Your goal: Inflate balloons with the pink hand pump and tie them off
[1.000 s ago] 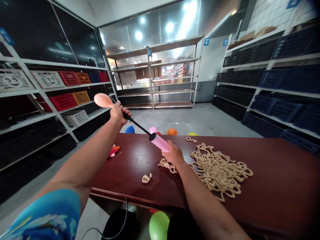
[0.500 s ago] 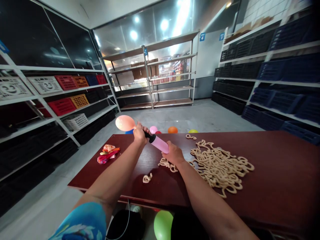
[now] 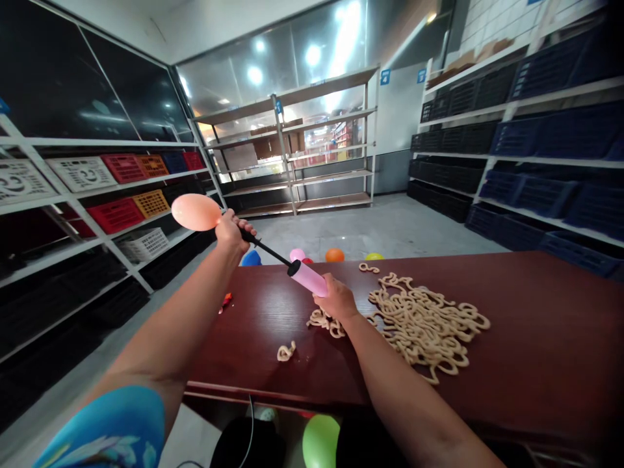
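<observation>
A pink-and-black hand balloon pump (image 3: pixel 311 279) is stretched between my two hands above the table, its thin black rod drawn out of the barrel. My right hand (image 3: pixel 338 299) is closed round the pink barrel's near end. At the other end, my left hand (image 3: pixel 232 232) closes on the black head of the pump and the neck of a partly inflated peach balloon (image 3: pixel 195 212). The balloon points out to the left; its neck and the nozzle are hidden by my fingers. Behind my left forearm a bit of the limp balloons (image 3: pixel 227 299) shows on the table.
On the dark red table (image 3: pixel 536 312) lies a heap of beige ring-shaped cords (image 3: pixel 429 318), with one small loose coil (image 3: pixel 286 351) nearer me. Inflated balloons, one orange (image 3: pixel 335 255), lie beyond the far edge. A green balloon (image 3: pixel 320 442) is below the near edge. Shelves with crates line the sides.
My left hand has moved up and left with the balloon, drawing the pump's black rod out of the barrel. The balloon looks larger. My right hand has stayed nearly in place.
</observation>
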Action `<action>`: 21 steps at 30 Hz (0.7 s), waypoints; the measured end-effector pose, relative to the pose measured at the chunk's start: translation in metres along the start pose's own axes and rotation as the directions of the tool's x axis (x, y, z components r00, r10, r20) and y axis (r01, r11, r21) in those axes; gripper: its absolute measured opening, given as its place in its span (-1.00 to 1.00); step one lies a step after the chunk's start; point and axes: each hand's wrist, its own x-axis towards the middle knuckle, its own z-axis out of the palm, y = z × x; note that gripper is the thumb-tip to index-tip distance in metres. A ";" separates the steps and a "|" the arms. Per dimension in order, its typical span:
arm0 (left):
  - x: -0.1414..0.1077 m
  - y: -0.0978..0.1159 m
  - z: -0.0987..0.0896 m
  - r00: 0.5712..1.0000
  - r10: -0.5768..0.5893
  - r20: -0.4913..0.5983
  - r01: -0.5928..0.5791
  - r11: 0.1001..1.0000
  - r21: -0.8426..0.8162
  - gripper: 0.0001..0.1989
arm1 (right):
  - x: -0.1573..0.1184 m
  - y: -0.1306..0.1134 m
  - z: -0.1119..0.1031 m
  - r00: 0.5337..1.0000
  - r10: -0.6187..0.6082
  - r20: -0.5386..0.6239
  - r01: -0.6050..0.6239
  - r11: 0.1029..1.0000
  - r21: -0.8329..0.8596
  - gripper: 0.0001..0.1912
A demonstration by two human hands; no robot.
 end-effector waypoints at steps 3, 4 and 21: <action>-0.001 -0.001 -0.003 0.999 0.034 0.028 -0.034 0.999 -0.007 -0.62 | -0.001 0.001 0.004 1.000 -0.003 0.019 0.002 1.000 0.013 -0.66; -0.004 -0.007 -0.004 0.999 0.040 0.034 -0.040 0.999 -0.010 -0.61 | -0.001 0.001 0.004 0.999 0.001 0.034 -0.002 1.000 0.018 -0.66; -0.030 -0.081 -0.021 0.979 -0.057 0.194 0.051 0.998 0.035 -0.79 | -0.002 -0.003 0.000 0.999 -0.024 0.044 0.024 1.000 -0.001 -0.63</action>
